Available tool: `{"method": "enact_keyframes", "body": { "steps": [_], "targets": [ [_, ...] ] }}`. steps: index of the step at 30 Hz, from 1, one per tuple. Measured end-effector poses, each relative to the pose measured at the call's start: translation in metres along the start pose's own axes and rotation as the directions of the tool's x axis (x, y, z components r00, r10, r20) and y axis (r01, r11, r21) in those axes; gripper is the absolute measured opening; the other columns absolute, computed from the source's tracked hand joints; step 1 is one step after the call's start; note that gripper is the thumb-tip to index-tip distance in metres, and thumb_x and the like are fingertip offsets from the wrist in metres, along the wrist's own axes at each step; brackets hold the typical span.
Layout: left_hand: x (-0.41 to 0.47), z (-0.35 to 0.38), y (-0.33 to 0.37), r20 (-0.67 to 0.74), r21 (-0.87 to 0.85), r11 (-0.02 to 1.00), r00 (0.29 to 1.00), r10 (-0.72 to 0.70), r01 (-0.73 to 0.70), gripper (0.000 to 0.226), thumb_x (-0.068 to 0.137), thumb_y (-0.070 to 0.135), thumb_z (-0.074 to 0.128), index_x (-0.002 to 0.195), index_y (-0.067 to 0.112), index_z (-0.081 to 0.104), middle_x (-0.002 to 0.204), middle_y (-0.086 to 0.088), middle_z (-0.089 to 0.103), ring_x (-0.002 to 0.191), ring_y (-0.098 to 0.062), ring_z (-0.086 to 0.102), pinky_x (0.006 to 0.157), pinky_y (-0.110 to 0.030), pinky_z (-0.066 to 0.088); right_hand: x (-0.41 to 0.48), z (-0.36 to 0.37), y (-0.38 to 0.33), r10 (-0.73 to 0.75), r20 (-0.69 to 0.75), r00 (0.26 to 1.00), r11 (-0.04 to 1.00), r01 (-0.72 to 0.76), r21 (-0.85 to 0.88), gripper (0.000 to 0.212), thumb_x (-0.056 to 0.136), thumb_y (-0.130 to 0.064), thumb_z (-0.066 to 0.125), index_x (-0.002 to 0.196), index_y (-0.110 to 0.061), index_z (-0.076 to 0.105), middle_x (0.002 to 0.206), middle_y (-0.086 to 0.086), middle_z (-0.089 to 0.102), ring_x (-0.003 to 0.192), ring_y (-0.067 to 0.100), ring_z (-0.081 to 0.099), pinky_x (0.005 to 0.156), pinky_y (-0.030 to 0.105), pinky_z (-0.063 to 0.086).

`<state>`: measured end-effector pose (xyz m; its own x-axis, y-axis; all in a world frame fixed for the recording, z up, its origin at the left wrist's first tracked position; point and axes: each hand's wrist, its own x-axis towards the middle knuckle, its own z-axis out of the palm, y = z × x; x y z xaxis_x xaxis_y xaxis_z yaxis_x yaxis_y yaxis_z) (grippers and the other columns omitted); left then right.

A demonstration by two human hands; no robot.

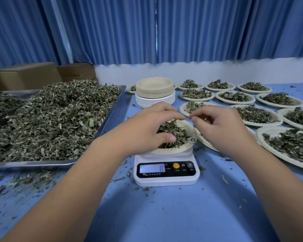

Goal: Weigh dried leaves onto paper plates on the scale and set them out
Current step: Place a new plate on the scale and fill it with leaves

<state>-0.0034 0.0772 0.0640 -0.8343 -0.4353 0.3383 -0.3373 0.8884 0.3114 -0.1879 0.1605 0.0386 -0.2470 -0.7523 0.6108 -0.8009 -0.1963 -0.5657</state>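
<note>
tray (112, 109) left of scale (166, 179) | plate stack (155, 91) behind | filled plates (234, 96) right

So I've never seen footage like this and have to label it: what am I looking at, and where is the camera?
There is no machine here. The two grips are a person's bare hands, filmed by one wide-angle camera worn on their head and looking down. On the blue table stands a white digital kitchen scale with a pale paper plate on it. The left grip curls round a clump of dried green leaves over that plate. The right grip pinches finger and thumb together; whether it holds anything is too small to tell. On the left lies a metal tray heaped with more leaves. Behind the scale is a stack of empty paper plates, and on the right are rows of filled plates.
</note>
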Motion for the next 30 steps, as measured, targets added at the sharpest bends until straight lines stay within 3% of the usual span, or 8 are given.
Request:
{"method": "enact_keyframes", "body": {
  "steps": [2,5,8,12,17,22,26,30],
  "targets": [
    [0.006,-0.003,0.001,0.072,0.035,0.999,0.997,-0.005,0.002,0.06,0.086,0.028,0.071,0.138,0.04,0.045,0.14,0.02,0.035,0.123,0.01,0.029,0.092,0.002,0.017,0.001,0.0,0.001,0.001,-0.003,1.0,1.0,-0.001,0.005,0.02,0.087,-0.012,0.064,0.08,-0.03,0.069,0.05,-0.032,0.051,0.048,-0.001,0.048,0.051,0.005,0.034],
    [0.015,-0.006,0.005,0.194,0.084,0.996,0.98,-0.046,0.03,0.063,0.086,0.029,0.071,0.14,0.042,0.042,0.144,0.017,0.036,0.13,0.002,0.031,0.1,-0.012,0.021,0.001,0.001,0.003,0.005,-0.004,1.0,1.0,-0.005,0.014,0.016,0.087,-0.014,0.064,0.082,-0.027,0.071,0.052,-0.033,0.052,0.051,-0.002,0.049,0.053,0.005,0.034],
    [0.023,-0.008,0.01,0.271,0.199,0.978,0.956,-0.11,0.056,0.058,0.087,0.03,0.069,0.138,0.042,0.045,0.137,0.012,0.047,0.127,-0.008,0.041,0.106,-0.028,0.032,0.002,-0.001,0.004,0.006,-0.002,1.0,1.0,-0.006,0.018,0.016,0.087,-0.014,0.064,0.082,-0.027,0.07,0.053,-0.033,0.053,0.051,-0.001,0.049,0.053,0.006,0.035],
    [0.027,-0.006,0.012,0.257,0.241,0.966,0.954,-0.153,0.09,0.043,0.088,0.022,0.069,0.127,0.036,0.057,0.117,0.013,0.058,0.107,-0.009,0.053,0.093,-0.03,0.044,0.002,-0.002,0.005,0.014,-0.007,1.0,1.0,-0.013,0.023,0.017,0.087,-0.013,0.063,0.08,-0.026,0.07,0.051,-0.031,0.054,0.046,0.004,0.048,0.05,0.008,0.036],
    [0.026,-0.002,0.006,0.155,0.235,0.969,0.981,-0.117,0.079,0.03,0.09,0.017,0.066,0.115,0.033,0.065,0.102,0.017,0.052,0.098,-0.003,0.045,0.083,-0.018,0.034,0.002,-0.001,0.006,0.01,-0.014,1.0,1.0,-0.01,0.03,0.018,0.086,-0.012,0.062,0.08,-0.026,0.071,0.051,-0.031,0.053,0.049,-0.001,0.051,0.05,0.008,0.034],
    [0.018,-0.004,0.0,-0.08,0.115,0.992,0.996,-0.051,0.06,0.022,0.089,0.016,0.066,0.107,0.028,0.069,0.107,0.01,0.063,0.106,-0.008,0.054,0.095,-0.023,0.039,0.003,0.0,0.008,0.001,-0.023,1.0,1.0,0.0,0.032,0.021,0.086,-0.013,0.062,0.077,-0.031,0.068,0.053,-0.031,0.055,0.048,0.001,0.051,0.05,0.008,0.035],
    [0.01,-0.002,-0.003,-0.284,-0.02,0.997,0.956,-0.071,0.069,0.019,0.085,0.015,0.072,0.101,0.024,0.071,0.095,0.015,0.062,0.091,0.002,0.052,0.078,-0.005,0.036,0.003,0.001,0.008,-0.019,-0.032,0.999,1.0,0.019,0.012,0.021,0.085,-0.012,0.063,0.077,-0.031,0.068,0.055,-0.033,0.054,0.049,-0.001,0.048,0.052,0.005,0.034],
    [0.001,0.006,-0.01,-0.382,-0.204,0.969,0.901,-0.208,0.138,0.018,0.086,0.014,0.071,0.094,0.03,0.07,0.094,0.017,0.062,0.079,0.012,0.052,0.071,-0.003,0.036,0.002,0.001,0.008,-0.02,-0.025,1.0,1.0,0.02,0.006,0.02,0.086,-0.011,0.063,0.078,-0.029,0.07,0.054,-0.034,0.052,0.05,-0.001,0.048,0.053,0.005,0.035]
  ]
}}
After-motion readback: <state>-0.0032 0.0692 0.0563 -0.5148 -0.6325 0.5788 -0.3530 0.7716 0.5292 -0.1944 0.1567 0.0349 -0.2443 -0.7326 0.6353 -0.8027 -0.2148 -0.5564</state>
